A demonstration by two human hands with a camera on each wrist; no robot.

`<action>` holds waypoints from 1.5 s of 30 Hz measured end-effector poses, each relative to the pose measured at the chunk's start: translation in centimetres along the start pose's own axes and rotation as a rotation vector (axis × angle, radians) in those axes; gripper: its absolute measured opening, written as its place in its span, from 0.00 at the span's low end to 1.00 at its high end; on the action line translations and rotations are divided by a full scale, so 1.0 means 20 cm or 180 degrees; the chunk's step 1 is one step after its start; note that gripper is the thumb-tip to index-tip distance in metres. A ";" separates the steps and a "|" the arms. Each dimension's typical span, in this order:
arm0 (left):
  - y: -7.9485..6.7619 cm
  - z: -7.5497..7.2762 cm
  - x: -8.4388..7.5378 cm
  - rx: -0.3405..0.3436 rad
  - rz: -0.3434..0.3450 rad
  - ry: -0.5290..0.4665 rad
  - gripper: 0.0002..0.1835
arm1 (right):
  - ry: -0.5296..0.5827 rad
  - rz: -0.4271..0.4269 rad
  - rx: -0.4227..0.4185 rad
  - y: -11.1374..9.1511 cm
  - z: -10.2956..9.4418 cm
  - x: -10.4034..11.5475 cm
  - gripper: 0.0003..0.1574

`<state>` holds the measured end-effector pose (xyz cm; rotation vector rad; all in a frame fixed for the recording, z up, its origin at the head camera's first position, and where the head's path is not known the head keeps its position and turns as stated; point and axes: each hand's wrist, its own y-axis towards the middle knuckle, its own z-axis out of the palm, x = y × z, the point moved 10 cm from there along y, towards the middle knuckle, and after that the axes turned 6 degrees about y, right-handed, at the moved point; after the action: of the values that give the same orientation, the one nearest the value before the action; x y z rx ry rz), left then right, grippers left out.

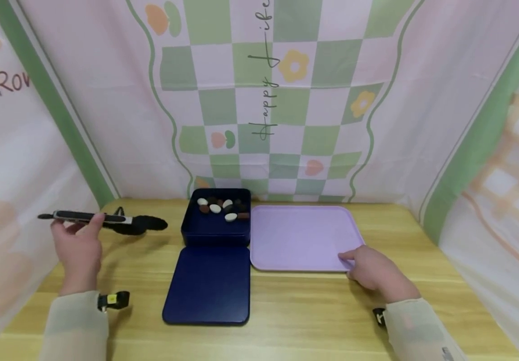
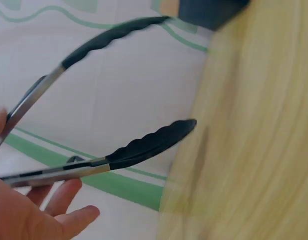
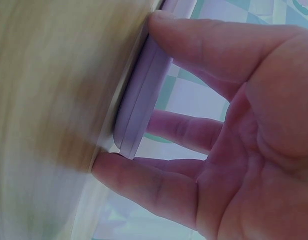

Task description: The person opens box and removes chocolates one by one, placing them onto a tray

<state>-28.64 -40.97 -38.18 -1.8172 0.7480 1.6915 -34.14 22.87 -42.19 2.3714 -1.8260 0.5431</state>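
Observation:
My left hand (image 1: 78, 253) holds a pair of tongs (image 1: 148, 223) with black scalloped tips, raised over the table's left side. In the left wrist view the two arms of the tongs (image 2: 154, 142) are spread wide, with nothing between them. At the right, my right hand (image 1: 372, 268) grips the near right corner of a flat lilac tray (image 1: 295, 235). The right wrist view shows the thumb at one edge of the tray (image 3: 141, 95) and fingers round the corner. The tray lies on the table with nothing on it.
A dark blue box (image 1: 216, 239) left of the tray holds several smooth oval pieces (image 1: 215, 208) in white, brown and black. Its matching dark blue lid (image 1: 209, 286) lies flat in front. Patterned cloth (image 1: 295, 108) hangs behind the wooden table (image 1: 304, 316) and at both sides.

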 end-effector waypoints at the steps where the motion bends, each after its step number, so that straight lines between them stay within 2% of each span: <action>1: 0.00 -0.01 0.01 -0.0043 -0.0093 -0.0298 0.44 | -0.0007 -0.0009 0.0002 0.00 0.00 0.00 0.30; 3: 0.00 -0.01 0.03 -0.0077 -0.0269 -0.0924 0.43 | -0.0013 -0.0015 0.0006 0.00 0.00 0.00 0.30; 7: -0.02 0.03 0.05 0.0010 -0.0578 -0.1863 0.41 | -0.0035 -0.0034 0.0009 0.00 0.00 0.01 0.29; 10: -0.04 0.08 0.03 0.0138 -0.0692 -0.2303 0.40 | -0.0037 -0.0047 0.0011 0.00 -0.01 0.01 0.29; 13: -0.07 0.12 -0.01 0.0254 -0.0635 -0.2494 0.39 | -0.0036 -0.0059 0.0015 0.00 -0.01 0.01 0.29; 18: -0.13 0.22 -0.10 0.0381 -0.0388 -0.2323 0.39 | -0.0039 -0.0088 0.0009 0.00 -0.01 0.02 0.29; 20: -0.16 0.26 -0.12 0.0392 -0.0319 -0.2152 0.38 | -0.0052 -0.0104 0.0011 0.00 -0.01 0.02 0.29; 24: -0.20 0.39 -0.16 0.0466 -0.0152 -0.1856 0.37 | -0.0106 -0.0129 0.0020 0.01 -0.01 0.02 0.30; 29: -0.19 0.56 -0.21 0.0606 0.0092 -0.1572 0.38 | -0.0095 -0.0121 0.0015 0.01 -0.01 0.02 0.30; 36: -0.19 0.75 -0.23 0.0725 0.0247 -0.0999 0.35 | -0.0048 -0.0096 -0.0019 0.01 -0.02 0.00 0.31; 41: -0.22 0.82 -0.23 0.0749 0.0396 -0.0609 0.37 | -0.0056 -0.0081 -0.0012 0.01 -0.01 0.00 0.31; 45: -0.25 0.88 -0.22 0.0722 0.0514 -0.0482 0.38 | -0.0079 -0.0106 -0.0019 0.01 -0.02 0.01 0.31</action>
<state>-37.56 -24.77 -34.84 -1.4918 0.9989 1.7432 -34.45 22.77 -41.91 2.4106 -1.7921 0.5062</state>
